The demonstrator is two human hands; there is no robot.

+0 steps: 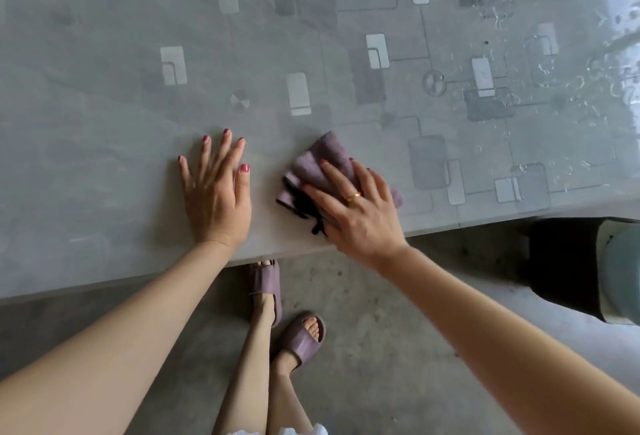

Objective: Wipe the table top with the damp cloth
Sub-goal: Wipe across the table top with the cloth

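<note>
The right hand (356,206) presses the cloth (320,168) flat with spread fingers, near the table (104,123) edge. Beside the cloth, the left hand (216,195) lies open, likely to steady her.

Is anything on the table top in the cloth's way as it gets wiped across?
Only the left hand, resting flat on the table top just left of the cloth. The right hand presses directly on the cloth. Beyond and to the right, the surface shows only wet streaks.

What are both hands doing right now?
Left hand: open, flat on the table, holding nothing.
Right hand: open, fingers straight, pressing the cloth onto the table.
</note>
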